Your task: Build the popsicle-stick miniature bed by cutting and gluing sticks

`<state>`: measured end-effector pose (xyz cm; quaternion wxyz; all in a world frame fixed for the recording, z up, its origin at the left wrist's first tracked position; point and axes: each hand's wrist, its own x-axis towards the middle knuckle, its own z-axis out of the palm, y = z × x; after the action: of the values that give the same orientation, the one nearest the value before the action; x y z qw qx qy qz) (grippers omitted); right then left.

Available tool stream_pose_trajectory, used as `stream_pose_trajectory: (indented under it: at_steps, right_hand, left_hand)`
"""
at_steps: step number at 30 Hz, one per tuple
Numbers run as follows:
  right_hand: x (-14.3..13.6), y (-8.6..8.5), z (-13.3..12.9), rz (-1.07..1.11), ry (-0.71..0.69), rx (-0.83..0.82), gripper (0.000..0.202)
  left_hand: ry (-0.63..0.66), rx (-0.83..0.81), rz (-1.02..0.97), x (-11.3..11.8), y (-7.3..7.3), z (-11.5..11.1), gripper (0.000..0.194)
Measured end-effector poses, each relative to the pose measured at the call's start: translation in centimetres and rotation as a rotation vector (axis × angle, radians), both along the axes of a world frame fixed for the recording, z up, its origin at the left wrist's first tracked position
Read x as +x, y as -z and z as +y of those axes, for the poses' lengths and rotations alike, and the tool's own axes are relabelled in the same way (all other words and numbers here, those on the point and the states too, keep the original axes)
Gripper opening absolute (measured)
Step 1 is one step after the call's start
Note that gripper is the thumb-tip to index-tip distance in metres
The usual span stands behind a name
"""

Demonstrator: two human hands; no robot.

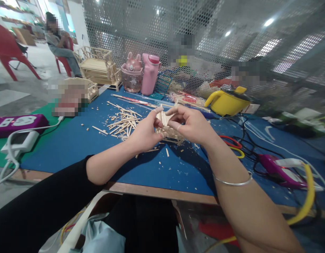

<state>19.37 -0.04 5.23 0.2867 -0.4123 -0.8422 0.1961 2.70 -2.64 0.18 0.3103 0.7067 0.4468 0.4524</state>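
Observation:
A small model built of pale wooden sticks (175, 136) sits on the blue table mat in front of me. My left hand (148, 130) grips its left side, fingers curled and thumb low against it. My right hand (189, 121) is bent over its right side, thumb and index finger at the upper sticks. Those fingers hide much of the model, and whether a separate small stick is between them does not show. Just left of my hands lies a loose pile of short wooden sticks (125, 121), with crumbs and offcuts scattered around it.
Finished-looking stick furniture (99, 68), a pink bottle (150, 75) and a pink tub (132, 77) stand at the back. A yellow pot (229, 102) is back right. Cables and a purple power strip (281, 172) lie right; another purple strip (20, 124) lies left.

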Motion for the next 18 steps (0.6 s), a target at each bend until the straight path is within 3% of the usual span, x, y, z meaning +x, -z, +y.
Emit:
stream_pose_trajectory:
  at_steps: [4,9,15,18]
  right_hand:
    - [0.3,0.2,0.3,0.053,0.079,0.076,0.025]
    - [0.2,0.3,0.2,0.082,0.078,0.049,0.024]
    - [0.0,0.0,0.0,0.172,0.075,0.024,0.018]
    - [-0.1,-0.3,-0.2,0.3,0.091,0.022,0.023]
  left_hand:
    - [-0.071,-0.026,0.21,-0.3,0.2,0.1,0.073]
    - [-0.089,0.003,0.323,-0.3,0.3,0.4,0.031]
    - [-0.056,0.056,0.226,-0.4,-0.4,-0.1,0.044]
    - [-0.095,0.039,0.165,-0.6,-0.8,-0.2,0.038]
